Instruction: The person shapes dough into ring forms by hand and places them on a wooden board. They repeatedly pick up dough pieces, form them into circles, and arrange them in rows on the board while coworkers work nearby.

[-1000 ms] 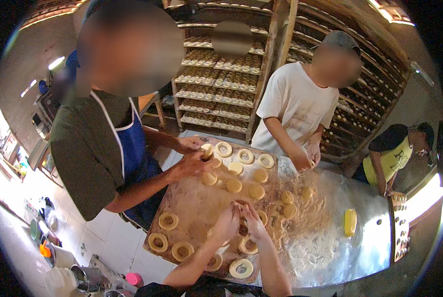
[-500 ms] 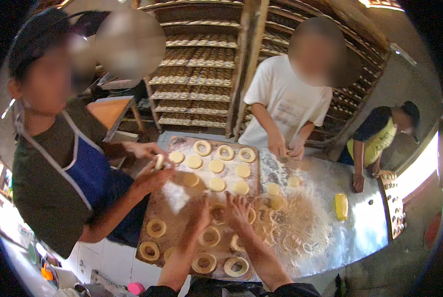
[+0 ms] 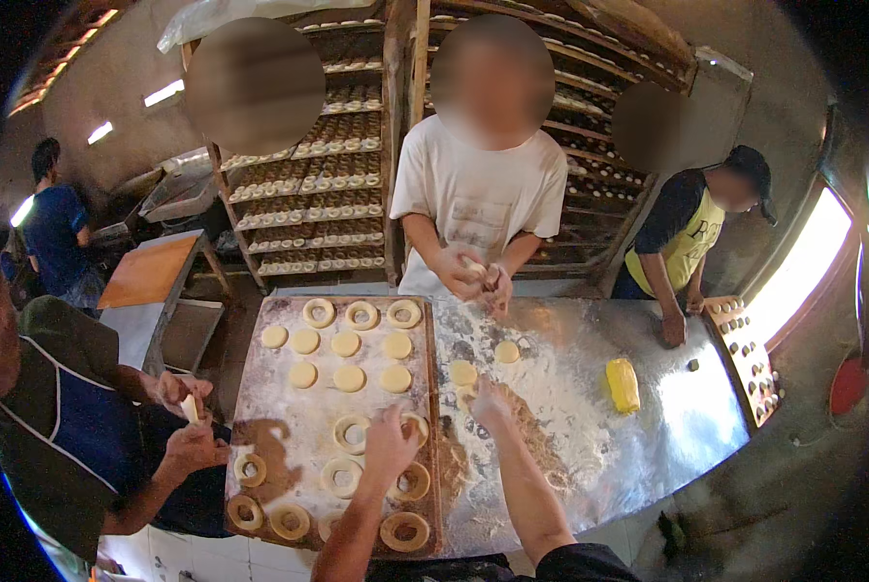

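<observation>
My left hand (image 3: 393, 444) hovers over the floury wooden board (image 3: 289, 412), fingers bent and slightly apart, with nothing visible in them. Beside its fingertips lies a dough ring (image 3: 416, 425), partly covered by the hand. To the right, on the metal table, my right hand (image 3: 492, 405) has its fingers closed at the edge of a flat round dough piece (image 3: 464, 396). Another dough round (image 3: 462, 372) lies just beyond it, and one more (image 3: 507, 352) farther off. Several plain rounds (image 3: 348, 378) and dough rings (image 3: 352, 434) are spread across the board.
Flour (image 3: 551, 398) covers part of the metal table (image 3: 590, 330). A yellow packet (image 3: 623, 386) lies to the right, near a tray of small pieces (image 3: 742, 359). Co-workers stand at left, across and far right; two handle dough. Loaded racks (image 3: 308, 184) stand behind.
My view has turned right. Both hands were together over a dough ring on the board; the right has moved right to a dough round on the table, while the left stays over the board.
</observation>
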Demonstrator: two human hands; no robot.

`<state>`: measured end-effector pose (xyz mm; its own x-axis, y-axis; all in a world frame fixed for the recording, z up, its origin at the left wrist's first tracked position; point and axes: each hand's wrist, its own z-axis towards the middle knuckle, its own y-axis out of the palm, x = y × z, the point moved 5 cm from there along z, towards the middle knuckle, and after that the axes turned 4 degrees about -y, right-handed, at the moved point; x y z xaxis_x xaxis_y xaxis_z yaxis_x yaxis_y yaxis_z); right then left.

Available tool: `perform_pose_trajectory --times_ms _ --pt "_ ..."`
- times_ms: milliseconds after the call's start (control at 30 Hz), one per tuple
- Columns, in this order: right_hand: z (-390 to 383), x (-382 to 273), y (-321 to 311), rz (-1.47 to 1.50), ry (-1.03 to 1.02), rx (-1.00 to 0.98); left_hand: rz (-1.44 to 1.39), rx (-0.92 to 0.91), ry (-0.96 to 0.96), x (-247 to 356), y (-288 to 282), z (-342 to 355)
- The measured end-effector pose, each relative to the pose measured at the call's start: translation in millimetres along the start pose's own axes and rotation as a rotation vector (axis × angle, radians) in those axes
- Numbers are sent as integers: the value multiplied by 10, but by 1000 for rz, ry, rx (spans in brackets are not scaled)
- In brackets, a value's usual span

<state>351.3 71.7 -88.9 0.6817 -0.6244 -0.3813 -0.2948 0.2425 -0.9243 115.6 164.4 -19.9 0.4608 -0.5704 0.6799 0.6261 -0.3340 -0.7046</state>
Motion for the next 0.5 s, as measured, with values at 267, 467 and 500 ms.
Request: perform_pose_trajectory --times_ms 267,467,500 --pt "-744 420 -912 1129 -276 -252 -372 -399 -233 1171 682 -131" --pt "-907 708 -1271 573 -174 184 -453 -150 -115 1764 966 -314" --pt "-931 640 -1380 276 -356 420 -334 -81 25 1852 1002 -307"
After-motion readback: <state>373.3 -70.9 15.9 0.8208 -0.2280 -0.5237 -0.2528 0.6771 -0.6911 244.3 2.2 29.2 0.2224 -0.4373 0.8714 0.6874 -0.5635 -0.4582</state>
